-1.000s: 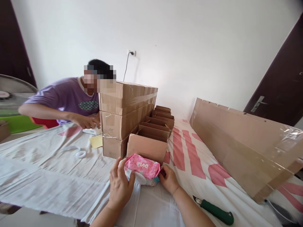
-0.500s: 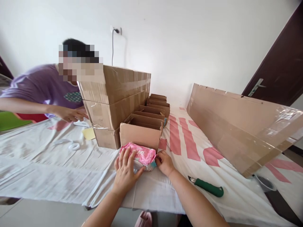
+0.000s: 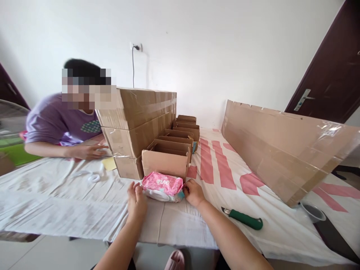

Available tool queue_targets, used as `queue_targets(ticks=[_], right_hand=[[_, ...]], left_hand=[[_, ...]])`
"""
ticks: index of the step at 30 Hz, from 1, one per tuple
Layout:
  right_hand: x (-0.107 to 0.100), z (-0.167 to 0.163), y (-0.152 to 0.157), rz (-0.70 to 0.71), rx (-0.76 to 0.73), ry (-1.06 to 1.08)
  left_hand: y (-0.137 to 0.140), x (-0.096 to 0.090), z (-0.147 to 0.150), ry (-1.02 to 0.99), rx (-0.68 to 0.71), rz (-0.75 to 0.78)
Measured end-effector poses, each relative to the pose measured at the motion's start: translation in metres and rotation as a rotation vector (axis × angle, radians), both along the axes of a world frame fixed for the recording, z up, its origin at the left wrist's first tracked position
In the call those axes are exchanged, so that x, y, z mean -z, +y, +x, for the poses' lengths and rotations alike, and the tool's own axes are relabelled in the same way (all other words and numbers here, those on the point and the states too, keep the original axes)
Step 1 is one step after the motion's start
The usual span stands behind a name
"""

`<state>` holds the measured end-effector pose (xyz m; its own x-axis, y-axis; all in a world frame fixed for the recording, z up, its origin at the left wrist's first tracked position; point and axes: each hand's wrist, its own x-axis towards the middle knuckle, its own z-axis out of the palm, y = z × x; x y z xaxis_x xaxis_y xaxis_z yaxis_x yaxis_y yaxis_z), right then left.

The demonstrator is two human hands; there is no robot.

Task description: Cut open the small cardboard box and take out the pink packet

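A pink floral soft pack of wipes (image 3: 164,183) with a white lid on its near side lies on the cloth, against the front of the nearest open cardboard box (image 3: 164,160). My right hand (image 3: 194,192) pinches the pack's right end between thumb and curled fingers. At the left end is my left hand (image 3: 137,202), its fingers raised and a little apart; whether it touches the pack's corner is hard to see. To the right of my right forearm lies a green-handled utility knife (image 3: 244,218).
Stacked taped cartons (image 3: 152,120) rise at the left; a person in a purple shirt (image 3: 67,123) leans behind them. More open boxes (image 3: 185,131) line up toward the wall. A large cardboard piece (image 3: 281,146) stands at right, a tape roll (image 3: 313,213) beside it. White tape (image 3: 94,177) lies left.
My left hand has lifted off the pack's top and moved to its left end. My right hand stays at the right end. The person opposite has shifted, and the view has tilted slightly.
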<state>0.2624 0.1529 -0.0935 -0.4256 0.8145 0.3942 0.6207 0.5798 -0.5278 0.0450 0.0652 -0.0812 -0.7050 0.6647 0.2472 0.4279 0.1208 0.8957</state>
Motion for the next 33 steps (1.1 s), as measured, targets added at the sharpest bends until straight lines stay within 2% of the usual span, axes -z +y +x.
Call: queue_targets(ticks=[8,22,33], right_hand=[[-0.001,-0.001,-0.001,0.01,0.012,-0.012],[-0.005,-0.002,-0.003,0.019,0.05,-0.034],[0.0,-0.004,-0.001,0.02,0.057,-0.04]], left_hand=[[0.0,-0.004,-0.004,0.111,0.116,-0.111],[-0.001,-0.014,0.003,0.221,0.049,-0.196],[0.001,-0.012,0.002,0.251,0.04,-0.235]])
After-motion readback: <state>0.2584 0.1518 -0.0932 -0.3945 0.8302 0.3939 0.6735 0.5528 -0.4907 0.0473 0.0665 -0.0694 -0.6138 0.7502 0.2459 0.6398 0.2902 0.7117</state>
